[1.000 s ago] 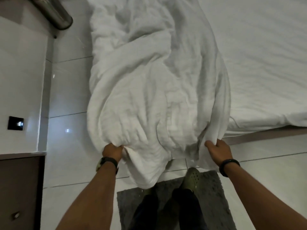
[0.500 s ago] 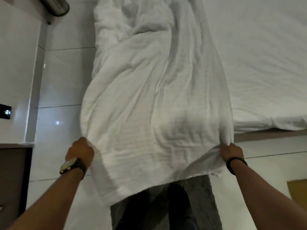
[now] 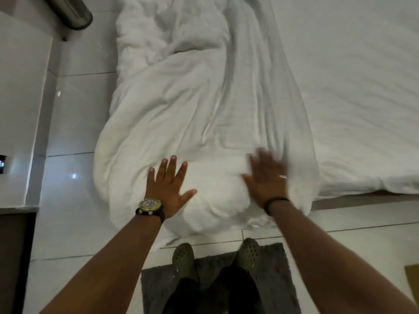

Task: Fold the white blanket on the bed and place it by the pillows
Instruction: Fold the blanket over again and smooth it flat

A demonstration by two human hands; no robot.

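Now both palms are lying flat on the white blanket (image 3: 204, 109) at the bed (image 3: 362, 87) corner. Left hand (image 3: 169, 189) is spreading its fingers wide, gripping nothing; right hand (image 3: 266, 177) is blurring, fingers straight.

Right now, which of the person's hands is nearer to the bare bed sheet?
Right. The right hand lies flat on the blanket close to its sheet-side edge; the left hand presses the blanket's opposite side, towards the floor, farther from the sheet.
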